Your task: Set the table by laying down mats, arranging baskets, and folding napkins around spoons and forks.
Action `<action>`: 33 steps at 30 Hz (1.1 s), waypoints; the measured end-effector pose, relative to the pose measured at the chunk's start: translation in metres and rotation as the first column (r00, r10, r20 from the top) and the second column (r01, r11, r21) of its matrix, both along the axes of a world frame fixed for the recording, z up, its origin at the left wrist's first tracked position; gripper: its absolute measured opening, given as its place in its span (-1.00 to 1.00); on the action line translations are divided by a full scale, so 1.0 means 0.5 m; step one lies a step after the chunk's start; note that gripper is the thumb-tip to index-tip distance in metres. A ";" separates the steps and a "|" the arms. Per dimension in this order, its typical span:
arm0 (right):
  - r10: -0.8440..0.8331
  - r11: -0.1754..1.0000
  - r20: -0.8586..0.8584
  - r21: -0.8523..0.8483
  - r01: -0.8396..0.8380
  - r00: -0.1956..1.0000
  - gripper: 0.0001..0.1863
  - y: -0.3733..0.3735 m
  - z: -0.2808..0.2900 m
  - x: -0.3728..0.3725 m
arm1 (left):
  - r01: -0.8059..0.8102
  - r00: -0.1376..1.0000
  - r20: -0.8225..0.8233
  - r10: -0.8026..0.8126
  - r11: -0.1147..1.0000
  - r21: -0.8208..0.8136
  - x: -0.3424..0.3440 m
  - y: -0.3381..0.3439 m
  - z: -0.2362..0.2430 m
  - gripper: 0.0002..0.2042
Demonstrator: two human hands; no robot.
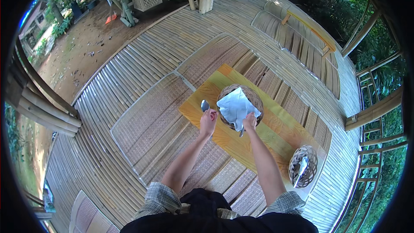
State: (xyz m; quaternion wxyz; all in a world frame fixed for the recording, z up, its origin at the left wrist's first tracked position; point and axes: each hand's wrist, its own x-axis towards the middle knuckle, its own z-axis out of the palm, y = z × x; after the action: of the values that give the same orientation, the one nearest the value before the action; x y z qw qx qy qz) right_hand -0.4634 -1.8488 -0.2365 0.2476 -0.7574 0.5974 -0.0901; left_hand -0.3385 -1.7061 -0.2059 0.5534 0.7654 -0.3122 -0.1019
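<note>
On the low wooden table [276, 134] lies a round woven rattan plate [255, 96], covered in part by a pale blue-white sheet [235, 105] of cloth or paper. My left hand [208, 122], left of the plate, is closed round a metal spoon [205, 104], its bowl pointing away from me. My right hand [249, 122] is closed at the sheet's near right corner. From under it sticks out a short end of a metal piece of cutlery [242, 133]; its kind is hidden. Whether those fingers also pinch the sheet, I cannot tell.
A woven basket [313, 157] with a pale, shiny item in it stands at the table's right end. Woven mats [151, 121] cover the bamboo floor [108, 90] around the table. A yellow bench [312, 30] stands at the far right, near bamboo railings [371, 151].
</note>
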 end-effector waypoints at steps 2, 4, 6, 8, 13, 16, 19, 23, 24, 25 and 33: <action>-0.060 0.995 0.178 -0.063 0.072 0.982 -0.73 -0.015 0.000 -0.002 | 0.032 0.999 0.004 -0.032 0.999 -0.043 -0.011 -0.008 0.010 -0.87; -0.006 0.982 0.298 -0.181 0.062 0.955 -0.70 -0.004 -0.001 0.005 | 0.125 0.982 -0.126 -0.141 0.984 -0.128 -0.016 -0.010 0.012 -0.87; -0.038 0.995 0.571 0.099 -0.023 0.820 -0.72 0.054 0.029 0.054 | 0.164 0.970 -0.163 -0.179 0.981 -0.104 -0.003 0.019 -0.011 -0.83; -0.060 0.978 0.657 0.189 -0.086 0.751 -0.75 0.090 0.034 0.067 | 0.329 0.892 -0.297 -0.341 0.940 -0.091 -0.029 0.032 -0.002 -0.80; 0.028 0.961 0.701 0.178 -0.213 0.713 -0.77 0.168 0.042 0.125 | 0.125 0.915 -0.374 -0.148 0.989 -0.085 -0.023 0.082 -0.018 -0.75; 0.090 0.936 0.717 0.176 -0.304 0.691 -0.81 0.171 0.032 0.134 | 0.105 0.936 -0.324 -0.133 0.989 -0.103 -0.002 0.099 -0.028 -0.76; 0.119 0.888 0.730 0.225 -0.401 0.673 -0.82 0.163 0.037 0.141 | 0.004 0.920 -0.393 -0.015 1.000 -0.028 0.032 0.120 -0.065 -0.77; 0.365 0.930 0.457 -0.213 -0.299 0.811 -0.73 0.137 0.033 0.108 | -0.063 0.918 -0.380 0.117 0.987 0.150 0.063 0.122 -0.092 -0.79; 0.389 0.914 0.356 -0.262 -0.309 0.850 -0.69 0.132 0.031 0.100 | -0.053 0.922 -0.363 0.133 0.973 0.224 0.067 0.119 -0.094 -0.79; 0.405 0.895 0.252 -0.307 -0.324 0.879 -0.65 0.127 0.028 0.094 | -0.063 0.925 -0.354 0.139 0.974 0.219 0.070 0.115 -0.096 -0.80; 0.356 0.917 0.099 -0.226 -0.328 0.929 -0.53 0.117 0.030 0.117 | 0.004 0.938 -0.339 0.069 0.978 0.210 0.081 0.101 -0.103 -0.84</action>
State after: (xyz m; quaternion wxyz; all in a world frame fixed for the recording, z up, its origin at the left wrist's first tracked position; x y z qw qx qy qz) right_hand -0.4047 -1.7901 -0.2215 0.2206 -0.8637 0.4245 -0.1586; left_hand -0.2982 -1.6555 -0.2575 0.5185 0.7942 -0.1853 -0.2571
